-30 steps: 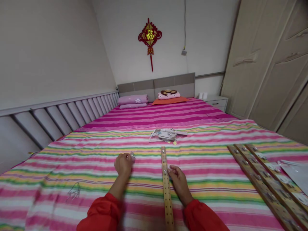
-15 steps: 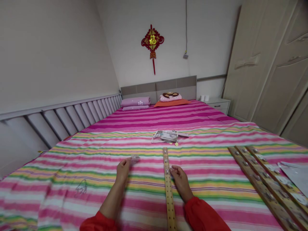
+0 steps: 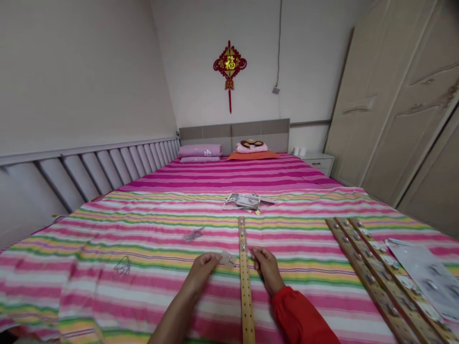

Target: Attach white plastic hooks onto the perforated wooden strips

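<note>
My left hand (image 3: 205,268) pinches a small clear plastic bag (image 3: 228,259) between thumb and fingers, just left of the perforated wooden strip (image 3: 245,286). Small shiny metal pieces (image 3: 243,247) sit along the strip's far end; their exact kind is too small to tell. Close by the strip's right edge is my right hand (image 3: 266,267), its fingers loosely curled and a little apart, with nothing visible in them. Another small clear bag (image 3: 193,234) lies on the striped cloth (image 3: 161,286), beyond my left hand.
Several similar strips with metal pieces (image 3: 373,267) lie at right, beside a clear plastic bag with metal parts (image 3: 426,274). Farther back is a plastic packet (image 3: 244,201). Thin looped wire or string (image 3: 122,266) lies at left. A slatted rail (image 3: 107,167) borders the bed.
My left hand has moved right and nearer, carrying a small bag toward the strip. Another small bag now shows where it was. My right hand stays beside the strip. The view has shifted slightly.
</note>
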Tool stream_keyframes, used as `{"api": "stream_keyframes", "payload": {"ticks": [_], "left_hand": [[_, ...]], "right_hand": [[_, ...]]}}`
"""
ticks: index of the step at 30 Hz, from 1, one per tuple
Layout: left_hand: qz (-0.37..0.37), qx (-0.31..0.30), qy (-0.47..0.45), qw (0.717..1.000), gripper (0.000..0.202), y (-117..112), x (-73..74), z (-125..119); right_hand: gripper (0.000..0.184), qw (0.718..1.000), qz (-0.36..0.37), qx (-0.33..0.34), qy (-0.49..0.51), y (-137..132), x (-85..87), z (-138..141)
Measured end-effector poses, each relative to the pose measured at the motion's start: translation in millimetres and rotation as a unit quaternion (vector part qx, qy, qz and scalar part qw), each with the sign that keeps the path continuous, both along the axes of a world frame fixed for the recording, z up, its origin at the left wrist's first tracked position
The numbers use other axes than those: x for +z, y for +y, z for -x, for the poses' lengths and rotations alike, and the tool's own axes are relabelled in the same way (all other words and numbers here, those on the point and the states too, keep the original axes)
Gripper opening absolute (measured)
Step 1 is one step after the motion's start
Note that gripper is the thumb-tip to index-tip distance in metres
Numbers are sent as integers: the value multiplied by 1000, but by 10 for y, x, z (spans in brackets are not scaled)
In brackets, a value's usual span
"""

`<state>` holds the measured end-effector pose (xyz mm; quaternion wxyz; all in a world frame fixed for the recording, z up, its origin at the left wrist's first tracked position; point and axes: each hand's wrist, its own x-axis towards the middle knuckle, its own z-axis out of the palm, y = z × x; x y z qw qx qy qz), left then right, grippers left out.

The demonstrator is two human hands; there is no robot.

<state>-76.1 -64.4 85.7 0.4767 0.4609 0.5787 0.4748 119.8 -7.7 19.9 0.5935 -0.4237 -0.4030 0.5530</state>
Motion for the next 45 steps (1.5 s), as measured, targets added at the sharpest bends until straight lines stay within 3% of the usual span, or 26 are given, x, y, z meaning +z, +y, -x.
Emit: {"api": "stream_keyframes", "payload": {"ticks": [7, 13, 16, 20, 26, 29, 45], "left_hand": [[1, -31, 11, 999, 34, -77, -6, -239], [-7, -42, 34, 998, 34, -85, -65, -358], [-7, -39, 21, 999, 35, -94, -63, -406], [12, 12, -39, 999, 37, -83, -102, -468], [30, 35, -133, 990, 39, -30, -433, -528], [43, 35, -142, 988, 36, -7, -528, -565], [51, 66, -32, 996, 5, 352, -442, -664]], "right_hand": [[30, 998, -25, 59, -12, -470, 93, -1], [31, 996, -25, 85, -20, -625, 23, -77], [30, 996, -14, 89, -9, -645, 4, -84], [25, 996, 21, 71, 50, -665, 38, -55], [19, 993, 59, 52, 92, -662, 25, -11], [18, 993, 66, 55, 85, -646, -30, 10], [25, 998, 62, 6, 13, -360, -48, 96]]}}
